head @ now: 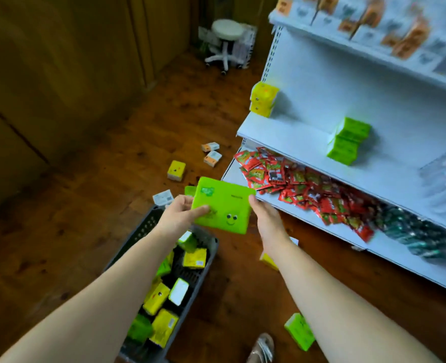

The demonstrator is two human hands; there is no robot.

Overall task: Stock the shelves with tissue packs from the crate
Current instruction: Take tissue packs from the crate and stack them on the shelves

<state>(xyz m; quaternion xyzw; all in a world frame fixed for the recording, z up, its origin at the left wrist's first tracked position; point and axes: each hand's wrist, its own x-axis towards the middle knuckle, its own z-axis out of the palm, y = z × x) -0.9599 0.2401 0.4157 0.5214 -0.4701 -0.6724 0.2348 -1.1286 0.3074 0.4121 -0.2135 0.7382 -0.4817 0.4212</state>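
I hold a bright green tissue pack [224, 205] with a smiley face between both hands, above the crate's far end. My left hand [180, 212] grips its left edge, thumb on top. My right hand [265, 216] holds its right edge. The grey slotted crate [138, 233] stands on the floor below, with several yellow and green packs [161, 297] inside. On the white middle shelf [282, 138] a stack of green packs [347, 141] stands in the centre and yellow packs [264, 99] at its left end.
Loose packs lie on the wooden floor: a yellow one [176, 170], two orange-white ones [211, 153], a green one [299, 331]. Red sachets [295, 179] cover the lower shelf. A white stool [226, 45] stands in the far corner. A shoe [262, 348] shows at the bottom.
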